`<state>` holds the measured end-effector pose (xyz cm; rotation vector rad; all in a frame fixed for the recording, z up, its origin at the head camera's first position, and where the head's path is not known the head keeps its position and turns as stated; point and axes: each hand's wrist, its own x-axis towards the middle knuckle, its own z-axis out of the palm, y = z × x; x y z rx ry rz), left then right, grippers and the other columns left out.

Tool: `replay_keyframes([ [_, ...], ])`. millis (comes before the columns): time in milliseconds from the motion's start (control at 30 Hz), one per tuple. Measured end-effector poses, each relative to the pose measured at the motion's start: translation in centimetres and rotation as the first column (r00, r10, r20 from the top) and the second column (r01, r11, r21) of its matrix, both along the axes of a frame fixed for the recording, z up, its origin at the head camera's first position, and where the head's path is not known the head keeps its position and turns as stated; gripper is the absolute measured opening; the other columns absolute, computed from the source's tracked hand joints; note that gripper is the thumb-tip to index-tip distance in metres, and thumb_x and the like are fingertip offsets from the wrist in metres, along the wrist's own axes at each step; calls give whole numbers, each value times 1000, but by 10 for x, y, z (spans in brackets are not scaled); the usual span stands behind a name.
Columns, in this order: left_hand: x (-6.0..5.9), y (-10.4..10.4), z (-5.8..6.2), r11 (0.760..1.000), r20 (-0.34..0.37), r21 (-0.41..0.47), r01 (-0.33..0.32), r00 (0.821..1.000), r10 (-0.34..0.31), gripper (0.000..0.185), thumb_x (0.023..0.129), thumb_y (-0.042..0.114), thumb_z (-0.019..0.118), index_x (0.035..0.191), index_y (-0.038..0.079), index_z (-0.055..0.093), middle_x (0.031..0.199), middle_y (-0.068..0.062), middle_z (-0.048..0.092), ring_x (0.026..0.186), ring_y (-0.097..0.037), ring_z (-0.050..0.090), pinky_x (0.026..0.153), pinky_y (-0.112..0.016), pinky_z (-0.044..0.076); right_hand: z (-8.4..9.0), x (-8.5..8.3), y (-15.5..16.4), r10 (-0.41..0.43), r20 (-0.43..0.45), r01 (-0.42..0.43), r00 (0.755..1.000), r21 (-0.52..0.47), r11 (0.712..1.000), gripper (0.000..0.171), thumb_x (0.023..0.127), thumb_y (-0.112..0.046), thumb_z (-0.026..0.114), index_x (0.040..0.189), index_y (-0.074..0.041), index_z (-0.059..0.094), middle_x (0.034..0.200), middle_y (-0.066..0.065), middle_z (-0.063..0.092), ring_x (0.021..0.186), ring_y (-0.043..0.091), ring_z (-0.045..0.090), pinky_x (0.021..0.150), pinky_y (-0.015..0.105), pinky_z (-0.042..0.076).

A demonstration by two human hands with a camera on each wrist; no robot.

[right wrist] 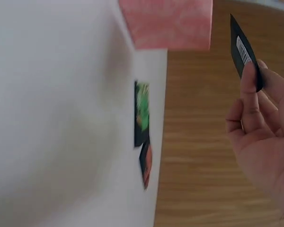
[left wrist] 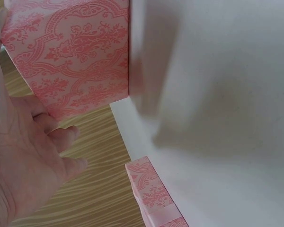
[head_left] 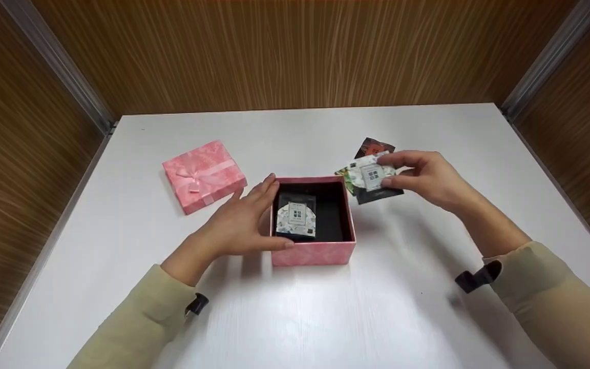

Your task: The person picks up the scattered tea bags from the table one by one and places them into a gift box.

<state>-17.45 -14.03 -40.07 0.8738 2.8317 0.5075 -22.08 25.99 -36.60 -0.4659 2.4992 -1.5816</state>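
Note:
A pink patterned box [head_left: 311, 253] with a black inside stands uncovered on the table. My left hand [head_left: 238, 225] holds it at its left side, thumb at the front rim and fingers by the back left corner. Inside, against the left wall, lies a black sachet with a white floral label [head_left: 296, 214]. To the right of the box my right hand [head_left: 428, 179] pinches a similar sachet [head_left: 369, 177] between thumb and fingers, raised above the table. Its black back with a barcode shows in the right wrist view. Below it, partly covered in the head view, are a green sachet [right wrist: 142, 106] and a red-and-black sachet [right wrist: 146, 163].
The pink lid [head_left: 204, 177] with a ribbon bow lies on the white table [head_left: 295, 318], behind and left of the box. Wood-grain panels [head_left: 295, 56] rise at the back and both sides.

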Motion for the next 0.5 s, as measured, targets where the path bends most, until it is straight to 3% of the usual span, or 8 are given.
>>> replay_keyframes([
  [133,0,-1,0,1000,-1,3,1,1000,-1,133,80,96,53,170,9,11,178,0,2,162,-13,8,131,-50,6,6,7,-30,43,-47,-44,998,-20,999,38,91,-3,83,128,2,75,115,17,73,90,14,72,79,20,59],
  [267,0,-1,0,1000,-6,8,5,1000,-5,133,80,96,54,170,8,11,178,-3,4,162,-15,9,131,-52,8,5,10,-56,115,-95,-109,989,69,992,39,91,-9,86,128,-2,77,120,16,75,97,19,69,79,20,58],
  [500,0,-1,0,1000,10,15,-1,1000,1,133,79,97,52,171,10,11,178,-2,4,162,-15,10,131,-52,9,-6,10,-89,226,-207,-175,952,239,955,46,88,-20,90,131,-11,78,128,5,75,121,22,65,104,41,52],
])
